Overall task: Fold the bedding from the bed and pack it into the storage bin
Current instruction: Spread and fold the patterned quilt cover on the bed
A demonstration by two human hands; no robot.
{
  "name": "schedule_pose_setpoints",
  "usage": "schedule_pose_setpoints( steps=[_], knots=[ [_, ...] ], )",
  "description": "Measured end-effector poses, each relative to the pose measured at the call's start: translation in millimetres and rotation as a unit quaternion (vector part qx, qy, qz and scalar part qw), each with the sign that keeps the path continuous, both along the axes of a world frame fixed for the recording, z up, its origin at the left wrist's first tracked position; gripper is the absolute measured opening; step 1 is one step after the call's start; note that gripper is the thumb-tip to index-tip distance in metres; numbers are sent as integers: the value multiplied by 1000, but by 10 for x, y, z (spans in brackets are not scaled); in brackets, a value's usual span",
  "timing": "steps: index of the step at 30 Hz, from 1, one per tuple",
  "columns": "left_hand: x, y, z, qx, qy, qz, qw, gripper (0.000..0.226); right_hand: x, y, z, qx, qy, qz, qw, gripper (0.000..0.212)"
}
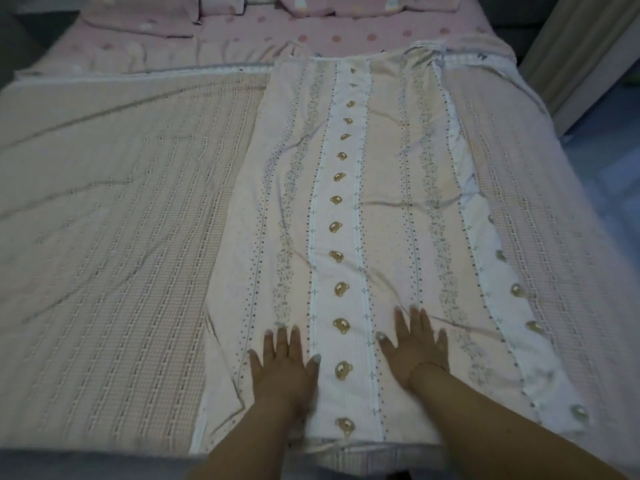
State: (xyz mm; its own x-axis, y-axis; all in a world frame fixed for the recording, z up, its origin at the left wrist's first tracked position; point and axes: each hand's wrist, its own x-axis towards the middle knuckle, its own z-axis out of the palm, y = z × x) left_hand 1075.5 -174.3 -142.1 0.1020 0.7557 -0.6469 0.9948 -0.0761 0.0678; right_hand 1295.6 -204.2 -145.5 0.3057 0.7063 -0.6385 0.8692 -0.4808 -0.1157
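A pink quilt [104,237] lies spread over the bed, its beige checked underside facing up at left and right. A long panel [381,188] of it is folded over the middle, showing stripes and a row of small bear heads. My left hand [282,362] lies flat on this panel near the bed's foot, fingers straight and spread. My right hand [415,344] presses flat beside it, on the other side of the bear row. Neither hand holds any cloth. No storage bin is in view.
A pink dotted sheet [311,36] shows at the head of the bed, with pink pillows [145,19] along the top. Pale floor [602,161] runs along the right side, next to a light upright panel [575,53]. A grey bed edge [86,462] crosses the bottom.
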Motion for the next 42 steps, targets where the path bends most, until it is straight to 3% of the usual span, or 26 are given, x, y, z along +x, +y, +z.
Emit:
schedule_pose_setpoints(
  steps=[10, 14, 16, 18, 19, 21, 23, 25, 27, 28, 31, 36, 39, 42],
  knots=[
    [-826, -447, 94, 26, 65, 71, 995, 73, -390, -891, -2, 27, 0, -40, 999, 68],
    [-566, -757, 224, 154, -20, 44, 987, 44, -632, -1081, 77, 131, 58, -175, 974, 60],
    [-445, -920, 303, 131, -110, 140, 975, 36, -697, -1137, 175, 188, 64, -282, 939, 49],
    [-388, -1028, 268, 32, -192, 302, 933, 35, -702, -1169, 286, 200, 74, -444, 871, 45],
    [-378, -1055, 243, -21, -222, 393, 892, 39, -673, -1184, 332, 178, 82, -531, 824, 50],
    [-384, -1079, 202, -85, -282, 576, 763, 48, -601, -1223, 371, 132, 114, -661, 730, 70],
    [-356, -1057, 186, -113, -355, 679, 633, 41, -465, -1220, 259, 123, 168, -735, 646, 87],
    [-311, -957, 202, -116, -405, 714, 560, 30, -351, -1227, 93, 152, 242, -753, 593, 90],
    [-264, -847, 160, -100, -402, 735, 537, 30, -147, -1234, -328, 181, 313, -735, 574, 67],
    [-242, -796, 148, -88, -382, 742, 544, 32, -107, -1213, -368, 189, 337, -738, 553, 58],
    [-200, -662, 79, -84, -350, 745, 561, 33, -222, -992, 153, 195, 368, -762, 496, 47],
    [-114, -391, 202, -66, -344, 720, 598, 14, -115, -696, 397, 195, 392, -760, 481, 50],
    [-75, -229, 198, -77, -356, 754, 548, 21, -27, -541, 484, 189, 394, -769, 467, 45],
    [-70, -165, 311, -83, -386, 766, 507, 12, 88, -483, 573, 198, 386, -785, 441, 41]
  ],
)
